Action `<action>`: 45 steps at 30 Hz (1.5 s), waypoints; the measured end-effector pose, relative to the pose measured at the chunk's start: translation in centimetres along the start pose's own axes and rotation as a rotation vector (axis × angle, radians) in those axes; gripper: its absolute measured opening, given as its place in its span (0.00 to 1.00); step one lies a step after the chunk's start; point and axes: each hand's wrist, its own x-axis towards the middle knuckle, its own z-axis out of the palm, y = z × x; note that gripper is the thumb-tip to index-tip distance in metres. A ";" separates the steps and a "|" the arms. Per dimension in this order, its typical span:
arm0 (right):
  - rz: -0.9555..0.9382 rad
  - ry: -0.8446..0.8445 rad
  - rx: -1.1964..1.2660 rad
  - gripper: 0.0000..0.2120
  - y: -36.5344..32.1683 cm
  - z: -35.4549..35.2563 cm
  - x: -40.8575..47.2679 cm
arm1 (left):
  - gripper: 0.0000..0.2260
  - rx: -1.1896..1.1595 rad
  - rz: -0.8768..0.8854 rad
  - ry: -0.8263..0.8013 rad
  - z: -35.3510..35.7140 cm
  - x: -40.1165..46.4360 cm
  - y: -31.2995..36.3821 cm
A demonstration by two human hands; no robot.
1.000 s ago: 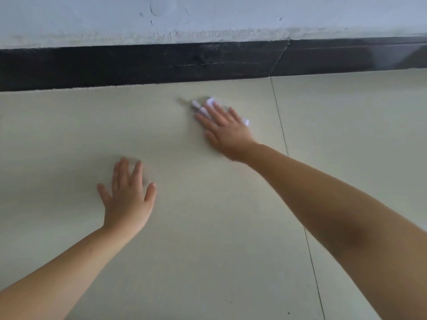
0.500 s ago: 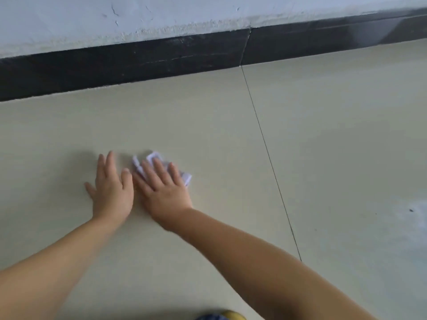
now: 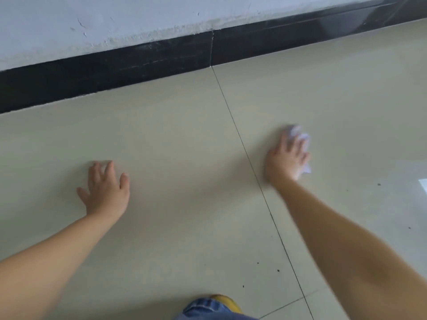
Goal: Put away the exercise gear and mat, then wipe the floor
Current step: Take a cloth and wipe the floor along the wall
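Left hand flat on beige floor tile, fingers straight, slightly apart. Right hand, blurred, fingers extended, pressing white tissue just right of grout line. Bare tile up to black baseboard.

Head cam, fwd and down, close over floor by wall
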 end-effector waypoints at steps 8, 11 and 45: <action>-1.367 -0.269 -0.278 0.26 -5.7 6.5 -18.5 | 0.23 -0.008 0.209 -0.016 0.9 -2.3 7.1; -1.447 -0.200 -0.275 0.24 1.1 4.7 -12.3 | 0.23 0.016 0.294 -0.049 1.2 -2.5 9.2; -0.651 -0.024 -0.002 0.28 -5.0 0.0 9.3 | 0.63 0.272 0.241 -0.452 4.1 2.6 22.2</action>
